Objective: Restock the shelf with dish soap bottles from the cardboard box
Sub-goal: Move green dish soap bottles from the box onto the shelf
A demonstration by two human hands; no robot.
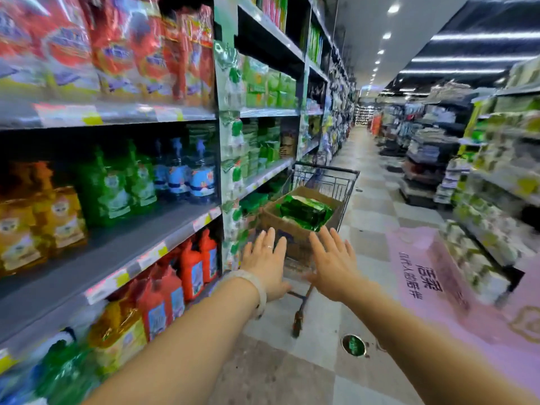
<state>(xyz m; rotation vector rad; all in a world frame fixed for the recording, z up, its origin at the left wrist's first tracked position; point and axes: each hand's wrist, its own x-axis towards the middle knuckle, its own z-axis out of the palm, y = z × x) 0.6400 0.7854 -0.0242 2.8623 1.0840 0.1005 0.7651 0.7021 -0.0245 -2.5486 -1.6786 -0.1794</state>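
Nearest, both forearms stretch forward down the aisle. The left hand (267, 260), with a pale band at the wrist and a ring on one finger, is spread flat with straight fingers and holds nothing. The right hand (331, 264) is likewise splayed wide and empty. Both hover in front of the shopping cart (327, 182), and whether they touch its handle cannot be told through the blur.

Just beyond the fingertips sits the cardboard box (292, 220), open at the top and resting in the cart basket. Inside it lie the green dish soap bottles (304, 211), seemingly bundled in glossy wrap, though the blur leaves that unsure.

To the left runs the shelf (96, 264), its grey middle level bare toward the front edge, with orange, green and blue bottles (201, 176) standing further back. That bare stretch looks like the place to fill.

Judging by their bulk, the bottles are full of liquid and fairly heavy; the film looks slick. A bundle would best be lifted with both palms under its ends, or single bottles taken round the waist, not the cap.

Farther off, the tiled floor (365, 159) recedes between stocked racks.
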